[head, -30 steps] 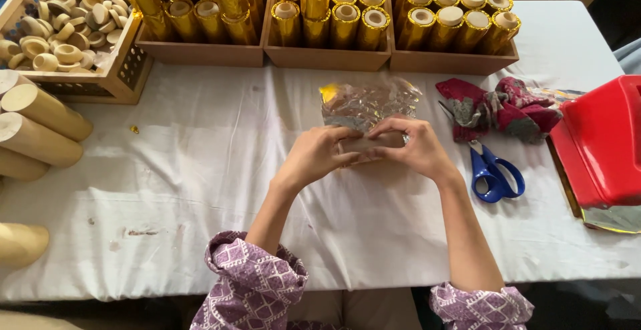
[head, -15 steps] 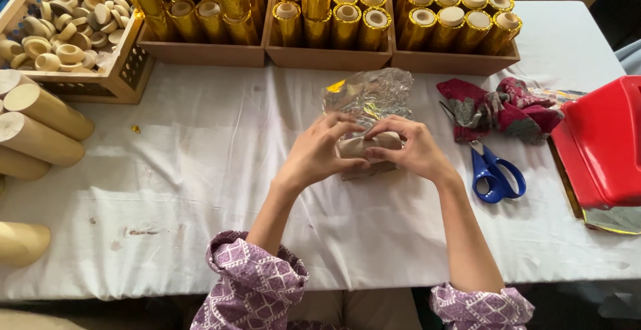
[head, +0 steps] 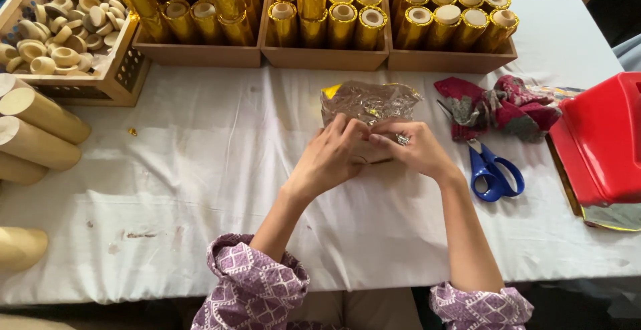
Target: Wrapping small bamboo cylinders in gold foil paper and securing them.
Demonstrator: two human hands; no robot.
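White-clothed table [head: 200, 170]: left hand [head: 330, 156] and right hand [head: 410, 148] pinch the foil sheet [head: 367, 103], which extends beyond the fingertips.

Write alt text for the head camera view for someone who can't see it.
Two hands, left and right, press a crinkled foil sheet onto a white-clothed table. Blue scissors and red cloth scraps lie right of them; boxes of gold tubes line the far edge.
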